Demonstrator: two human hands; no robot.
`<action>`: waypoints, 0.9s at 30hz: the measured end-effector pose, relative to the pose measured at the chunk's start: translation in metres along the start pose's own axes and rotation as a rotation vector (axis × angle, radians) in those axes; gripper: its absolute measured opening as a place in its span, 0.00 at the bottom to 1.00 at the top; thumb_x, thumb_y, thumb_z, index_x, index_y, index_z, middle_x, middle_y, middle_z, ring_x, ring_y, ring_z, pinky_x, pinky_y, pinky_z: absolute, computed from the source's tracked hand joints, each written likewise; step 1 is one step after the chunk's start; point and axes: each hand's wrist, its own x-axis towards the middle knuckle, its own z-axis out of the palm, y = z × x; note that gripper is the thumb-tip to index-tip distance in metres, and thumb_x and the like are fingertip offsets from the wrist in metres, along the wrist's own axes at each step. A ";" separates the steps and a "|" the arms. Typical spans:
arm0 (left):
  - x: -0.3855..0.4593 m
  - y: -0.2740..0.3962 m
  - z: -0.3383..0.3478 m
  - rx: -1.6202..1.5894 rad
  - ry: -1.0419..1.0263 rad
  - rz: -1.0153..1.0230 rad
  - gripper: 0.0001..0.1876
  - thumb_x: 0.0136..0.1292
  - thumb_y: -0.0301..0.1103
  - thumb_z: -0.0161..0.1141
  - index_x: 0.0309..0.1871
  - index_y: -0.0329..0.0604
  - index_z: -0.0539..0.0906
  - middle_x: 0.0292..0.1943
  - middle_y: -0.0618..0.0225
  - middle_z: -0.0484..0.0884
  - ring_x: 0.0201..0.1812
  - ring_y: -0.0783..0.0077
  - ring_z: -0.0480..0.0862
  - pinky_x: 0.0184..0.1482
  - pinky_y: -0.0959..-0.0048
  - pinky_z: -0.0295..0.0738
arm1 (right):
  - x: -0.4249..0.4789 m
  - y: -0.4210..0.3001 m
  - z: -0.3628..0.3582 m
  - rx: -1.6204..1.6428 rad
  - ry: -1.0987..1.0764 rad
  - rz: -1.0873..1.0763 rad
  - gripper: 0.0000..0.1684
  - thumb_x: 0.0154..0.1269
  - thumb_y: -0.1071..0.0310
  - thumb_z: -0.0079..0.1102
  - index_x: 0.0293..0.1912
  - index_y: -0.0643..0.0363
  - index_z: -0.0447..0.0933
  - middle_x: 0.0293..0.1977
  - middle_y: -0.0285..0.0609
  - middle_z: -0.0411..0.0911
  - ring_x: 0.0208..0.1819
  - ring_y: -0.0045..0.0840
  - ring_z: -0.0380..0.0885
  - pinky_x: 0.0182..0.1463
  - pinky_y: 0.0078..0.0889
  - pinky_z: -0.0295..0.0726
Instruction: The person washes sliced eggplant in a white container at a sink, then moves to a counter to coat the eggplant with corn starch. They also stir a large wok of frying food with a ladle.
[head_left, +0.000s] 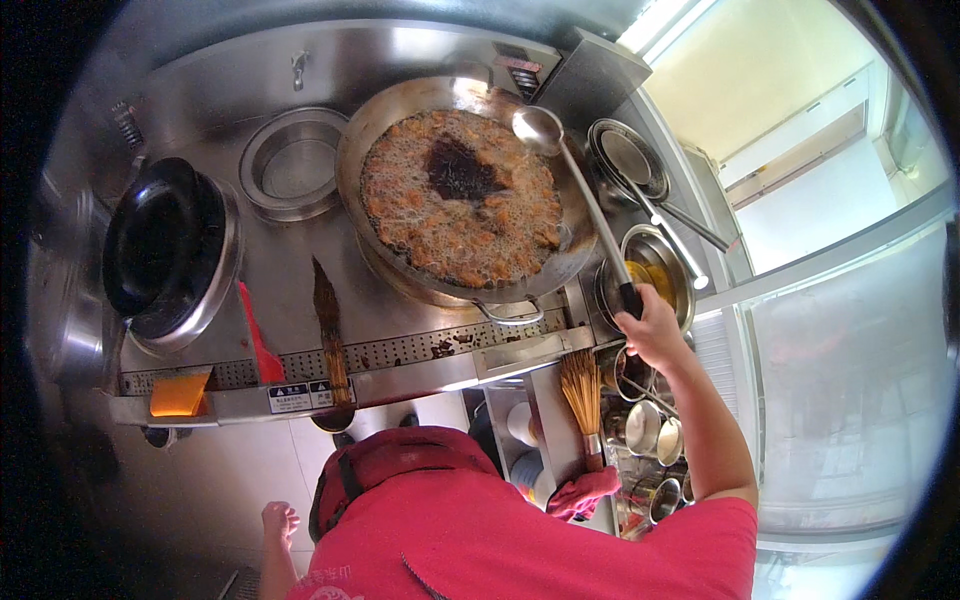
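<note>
My right hand (651, 328) is closed around the black grip of a long-handled metal ladle (596, 206). The ladle's bowl is at the upper right rim of a large two-handled wok (349, 176). Bubbling liquid with orange-brown pieces (450, 251) fills much of the wok, and a dark patch (459, 171) lies in its upper middle. My left hand (280, 521) hangs low beside my body, over the floor, away from the stove; its fingers look curled, and whether it holds anything is unclear.
Left of the wok are a round metal pan (289, 169), stacked black pans (154, 240), a red scraper-like tool (259, 337) and a dark bamboo brush (328, 322). At right are strainers (630, 154), a metal bowl with yellow liquid (679, 281), another bamboo brush (581, 390) and several small containers (643, 427).
</note>
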 end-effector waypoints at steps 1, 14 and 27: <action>0.007 0.001 0.004 0.030 0.024 0.002 0.06 0.59 0.32 0.54 0.40 0.47 0.73 0.27 0.67 0.77 0.22 0.70 0.79 0.19 0.74 0.71 | 0.012 0.019 0.002 -0.209 0.169 -0.192 0.21 0.58 0.68 0.57 0.50 0.67 0.67 0.34 0.58 0.78 0.36 0.47 0.80 0.42 0.43 0.78; -0.005 -0.027 -0.003 -0.114 0.030 -0.062 0.01 0.57 0.27 0.53 0.31 0.46 0.73 0.20 0.68 0.73 0.19 0.73 0.76 0.15 0.76 0.66 | -0.044 0.006 0.027 0.501 -0.250 0.249 0.10 0.59 0.71 0.58 0.37 0.61 0.66 0.20 0.36 0.67 0.15 0.18 0.66 0.13 0.24 0.63; 0.005 -0.005 -0.011 0.133 0.097 0.015 0.07 0.59 0.31 0.53 0.39 0.41 0.76 0.29 0.62 0.81 0.26 0.67 0.83 0.25 0.68 0.75 | -0.103 -0.057 0.031 0.776 -0.438 0.342 0.16 0.58 0.72 0.58 0.46 0.65 0.70 0.22 0.35 0.70 0.16 0.15 0.67 0.15 0.18 0.62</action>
